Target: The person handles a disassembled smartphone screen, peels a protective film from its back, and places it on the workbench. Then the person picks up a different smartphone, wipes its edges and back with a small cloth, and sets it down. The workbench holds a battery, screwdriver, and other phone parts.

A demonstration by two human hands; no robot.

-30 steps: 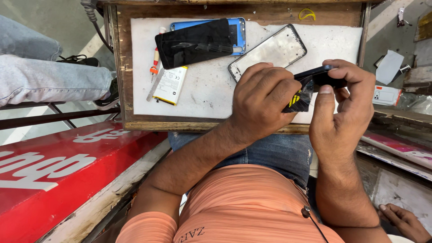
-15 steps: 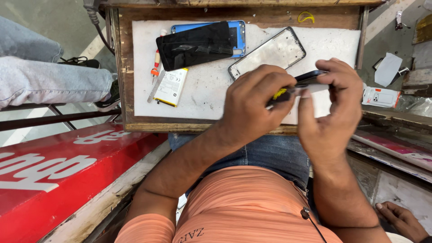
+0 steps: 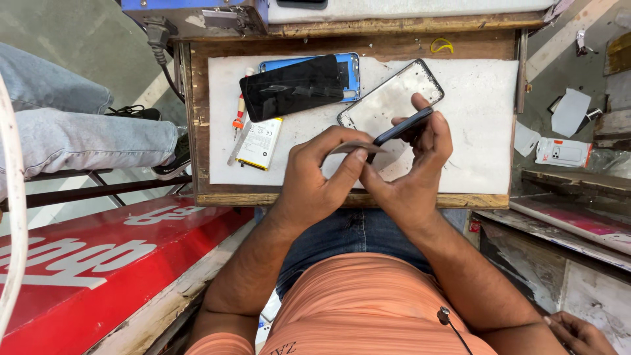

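Observation:
My right hand (image 3: 413, 172) grips a dark phone (image 3: 402, 126) edge-on, tilted, above the white mat (image 3: 483, 125). My left hand (image 3: 320, 174) pinches a thin flat grey card (image 3: 355, 147) whose tip meets the phone's lower edge. Just behind the phone a clear phone frame (image 3: 384, 98) lies on the mat. A black screen panel (image 3: 292, 87) rests on a blue phone back (image 3: 348, 69) at the mat's far left. Below them lie a white battery (image 3: 259, 143) and a red-handled tool (image 3: 239, 115).
The mat covers a small wooden bench (image 3: 197, 131). Another person's jeans-clad legs (image 3: 72, 131) rest at the left. A red signboard (image 3: 85, 263) lies at lower left. A white box (image 3: 562, 152) and papers sit at the right. Another hand (image 3: 578, 332) shows at bottom right.
Both hands moved left and lower toward the bench's front. The phone turned edge-on in my right hand, and my left hand now holds the thin card against it.

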